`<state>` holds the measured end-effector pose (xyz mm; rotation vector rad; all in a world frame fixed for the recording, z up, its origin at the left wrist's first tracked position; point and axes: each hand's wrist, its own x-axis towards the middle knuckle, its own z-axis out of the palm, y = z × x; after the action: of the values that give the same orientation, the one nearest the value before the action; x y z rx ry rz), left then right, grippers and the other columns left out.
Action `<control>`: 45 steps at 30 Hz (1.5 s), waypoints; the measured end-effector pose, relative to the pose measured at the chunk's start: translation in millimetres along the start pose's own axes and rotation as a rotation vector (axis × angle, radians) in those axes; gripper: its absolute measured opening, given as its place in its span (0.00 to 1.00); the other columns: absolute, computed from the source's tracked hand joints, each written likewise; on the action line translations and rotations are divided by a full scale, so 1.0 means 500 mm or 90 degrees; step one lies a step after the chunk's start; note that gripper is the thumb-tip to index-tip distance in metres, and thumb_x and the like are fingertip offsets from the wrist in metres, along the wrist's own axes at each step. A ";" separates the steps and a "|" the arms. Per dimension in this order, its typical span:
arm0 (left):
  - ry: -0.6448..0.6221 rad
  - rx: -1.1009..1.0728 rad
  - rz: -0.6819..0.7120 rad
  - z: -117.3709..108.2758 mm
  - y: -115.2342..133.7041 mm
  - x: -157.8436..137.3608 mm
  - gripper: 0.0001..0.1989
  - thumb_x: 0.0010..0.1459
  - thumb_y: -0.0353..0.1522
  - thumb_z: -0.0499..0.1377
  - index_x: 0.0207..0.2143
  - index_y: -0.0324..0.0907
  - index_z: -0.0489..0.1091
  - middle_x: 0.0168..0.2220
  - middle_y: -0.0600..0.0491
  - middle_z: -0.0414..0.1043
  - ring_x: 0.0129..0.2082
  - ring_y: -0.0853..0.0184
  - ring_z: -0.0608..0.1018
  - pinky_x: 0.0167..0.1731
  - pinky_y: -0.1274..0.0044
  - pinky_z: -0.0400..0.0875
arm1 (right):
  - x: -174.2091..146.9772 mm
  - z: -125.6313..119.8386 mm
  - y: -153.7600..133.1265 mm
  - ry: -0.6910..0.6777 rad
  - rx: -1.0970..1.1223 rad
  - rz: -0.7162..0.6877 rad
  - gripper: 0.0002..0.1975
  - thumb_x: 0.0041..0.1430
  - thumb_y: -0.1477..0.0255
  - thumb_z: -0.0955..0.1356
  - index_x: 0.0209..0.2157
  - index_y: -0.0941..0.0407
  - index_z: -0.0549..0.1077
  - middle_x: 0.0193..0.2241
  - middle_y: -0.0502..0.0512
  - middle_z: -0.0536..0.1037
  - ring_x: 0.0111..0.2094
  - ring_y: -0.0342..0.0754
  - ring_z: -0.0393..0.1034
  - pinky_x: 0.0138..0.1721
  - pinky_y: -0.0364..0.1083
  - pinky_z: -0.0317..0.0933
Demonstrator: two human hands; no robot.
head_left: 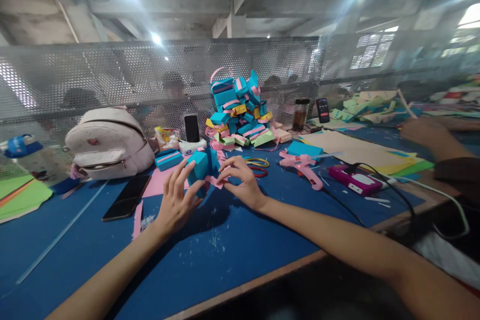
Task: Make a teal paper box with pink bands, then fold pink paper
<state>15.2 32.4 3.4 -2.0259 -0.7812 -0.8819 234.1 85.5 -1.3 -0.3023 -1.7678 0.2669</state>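
"Over the blue tabletop point(240, 265), as the head view has it, what do the two hands hold?"

"The left hand point(176, 200) grips one blue paper box point(197, 166) between thumb and fingers, near the middle, in front of the paper pile point(240, 120). The right hand point(243, 182) has its fingertips pinched on one pink paper strip point(213, 181) at the box's right side."

"What is hard to make out?"

"Left fingers cover part of the box, and its far side is hidden. The pile's pieces (blue, pink, yellow, pale green) overlap too much to count. People point(173, 91) behind the perforated metal screen point(123, 72) are blurred. Toward the right edge, a co-worker's hand point(416, 132) is smeared, and the arm behind it is cut off."

"And what can you count?"

"Three phones: one lying flat point(126, 198) by the single backpack point(107, 142), one propped up point(191, 128) behind the box, one upright point(323, 110) beside the one dark-filled jar point(300, 115). One pink glue gun point(302, 164), one purple-and-white device point(354, 180) (its kind is unclear), and one blue-lidded bottle point(47, 167) at far left. Two loops point(258, 161), yellow and red, sit behind the right hand, partly hidden."
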 end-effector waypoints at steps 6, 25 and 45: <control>-0.022 -0.042 -0.038 -0.003 0.000 -0.001 0.25 0.58 0.27 0.63 0.56 0.42 0.59 0.67 0.36 0.51 0.68 0.48 0.54 0.61 0.55 0.55 | -0.003 0.002 0.001 -0.010 -0.002 0.000 0.10 0.55 0.81 0.70 0.32 0.50 0.78 0.37 0.52 0.73 0.43 0.50 0.68 0.46 0.52 0.63; -0.025 -0.114 -0.136 0.000 -0.004 0.003 0.32 0.54 0.32 0.67 0.58 0.42 0.58 0.65 0.32 0.52 0.65 0.45 0.59 0.57 0.54 0.60 | 0.002 -0.005 -0.004 -0.080 -0.066 -0.025 0.10 0.63 0.75 0.68 0.42 0.48 0.78 0.39 0.53 0.74 0.44 0.51 0.66 0.47 0.53 0.63; -0.098 -0.250 -0.147 -0.003 0.003 0.010 0.38 0.54 0.37 0.68 0.62 0.42 0.53 0.66 0.33 0.51 0.66 0.46 0.58 0.58 0.53 0.63 | -0.003 -0.005 0.002 -0.050 -0.016 0.073 0.24 0.67 0.67 0.63 0.63 0.49 0.57 0.57 0.60 0.60 0.62 0.55 0.53 0.62 0.59 0.53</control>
<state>18.7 31.5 7.4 -2.4025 -1.0052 -1.0876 236.7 86.1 -2.5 -0.4167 -1.8357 0.3424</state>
